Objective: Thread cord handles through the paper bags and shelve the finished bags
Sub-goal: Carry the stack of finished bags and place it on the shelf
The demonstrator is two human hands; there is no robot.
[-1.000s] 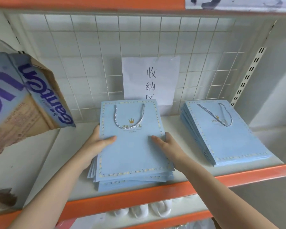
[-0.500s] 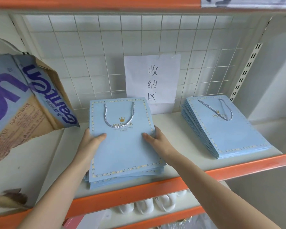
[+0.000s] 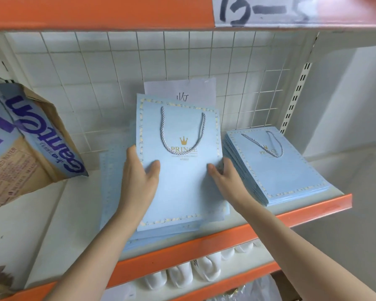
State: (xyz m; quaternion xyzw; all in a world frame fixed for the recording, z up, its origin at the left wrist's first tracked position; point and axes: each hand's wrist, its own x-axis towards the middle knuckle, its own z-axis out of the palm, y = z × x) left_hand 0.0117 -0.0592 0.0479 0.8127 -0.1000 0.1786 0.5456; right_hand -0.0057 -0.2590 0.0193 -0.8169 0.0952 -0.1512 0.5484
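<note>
Your left hand (image 3: pixel 139 177) and right hand (image 3: pixel 228 178) each hold a side edge of the top bag (image 3: pixel 180 170), thumbs on its face. It sits over the stack (image 3: pixel 113 192) on the shelf (image 3: pixel 226 235); another pile (image 3: pixel 276 168) lies right.

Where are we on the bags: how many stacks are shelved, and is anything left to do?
Done: a right stack of corded bags lies on the shelf. In hand: the left hand and right hand grip the sides of a top bag, its cord handle threaded, above the middle stack. Left: setting it flat. Unthreaded bags are not in view.
</note>
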